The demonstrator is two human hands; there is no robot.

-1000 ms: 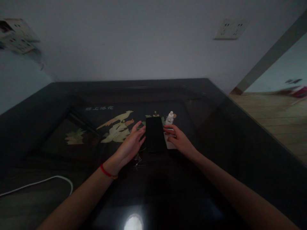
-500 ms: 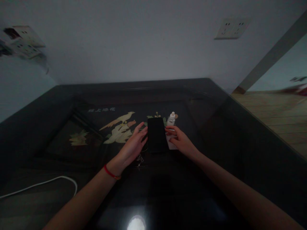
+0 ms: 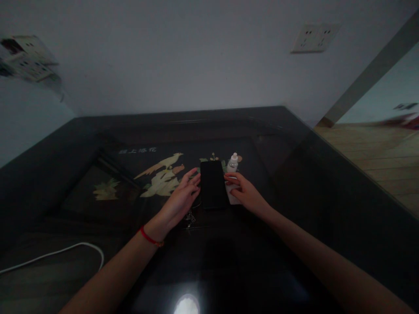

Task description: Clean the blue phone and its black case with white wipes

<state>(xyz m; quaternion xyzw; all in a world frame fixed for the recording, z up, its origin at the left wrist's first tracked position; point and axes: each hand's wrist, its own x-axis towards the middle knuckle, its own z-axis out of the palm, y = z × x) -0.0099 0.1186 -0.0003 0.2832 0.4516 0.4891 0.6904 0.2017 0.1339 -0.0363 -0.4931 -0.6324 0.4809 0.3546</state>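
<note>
A black smartphone (image 3: 212, 185) lies flat on the dark glossy tabletop, its screen dark. My left hand (image 3: 183, 192) rests along its left side, fingers apart and stretched out, the tips close to the phone's edge. Beneath that palm, a small silvery chain (image 3: 189, 218) is partly covered. On the other side, my right hand (image 3: 245, 192) lies with loosely bent, separated fingers over a pale flat item (image 3: 233, 199), whose kind I cannot make out. Just behind those fingers stands a small white-capped bottle (image 3: 233, 163), upright.
The dark tabletop (image 3: 281, 261) bears a bird-and-flower picture (image 3: 162, 181) and pale lettering. A white cable (image 3: 65, 247) curves in from the left. At the back rises a wall (image 3: 183, 56) with a socket plate (image 3: 314, 38); more sockets (image 3: 31, 61) are at left.
The whole view has shifted very slightly. Both hands, the phone and the bottle keep the same places relative to one another.
</note>
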